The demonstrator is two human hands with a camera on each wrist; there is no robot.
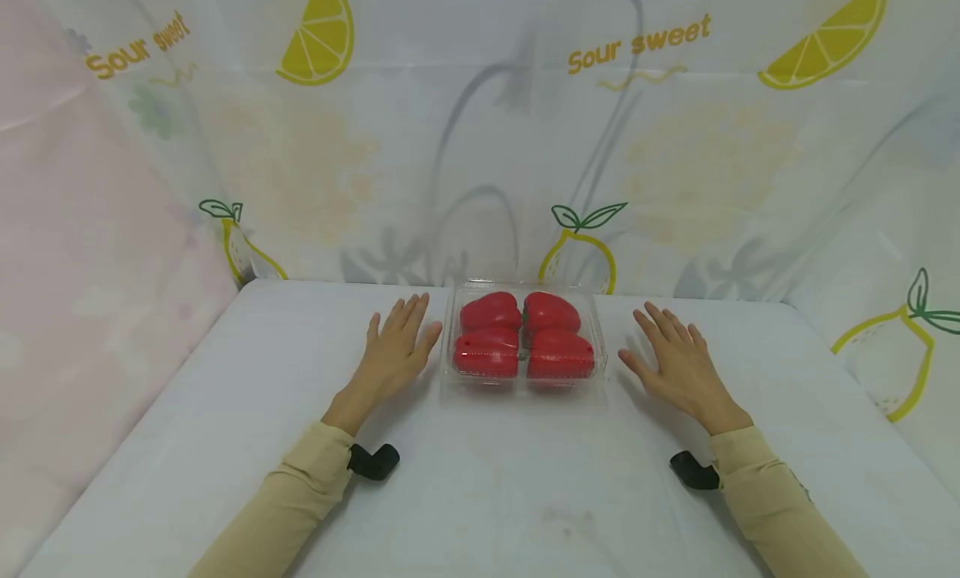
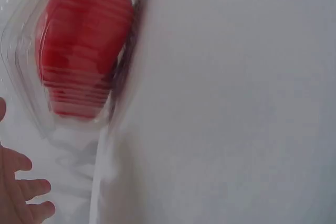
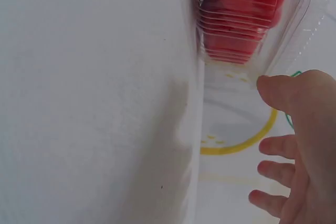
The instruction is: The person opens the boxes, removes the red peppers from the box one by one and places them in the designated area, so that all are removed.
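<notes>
A clear plastic clamshell box [image 1: 522, 381] stands near the far edge of the table, its lid over several smooth red fruit-like pieces [image 1: 561, 355]. To its left my left hand [image 1: 393, 349] has its fingers spread and the thumb close to the box's side. My right hand [image 1: 678, 366] is spread on the other side, a small gap away from the box. Neither hand holds anything. In the left wrist view, fingers [image 2: 34, 187] show below the box corner [image 2: 31, 72]. The right wrist view has the thumb [image 3: 278, 90] just below the box [image 3: 291, 14].
A white cloth covers the table [image 1: 510, 486]. Behind it hangs a curtain [image 1: 420, 145] printed with lemons and lettering, and a pink cloth [image 1: 97, 270] hangs on the left. Black wrist pieces [image 1: 375, 461] stick out from both beige sleeves [image 1: 288, 495].
</notes>
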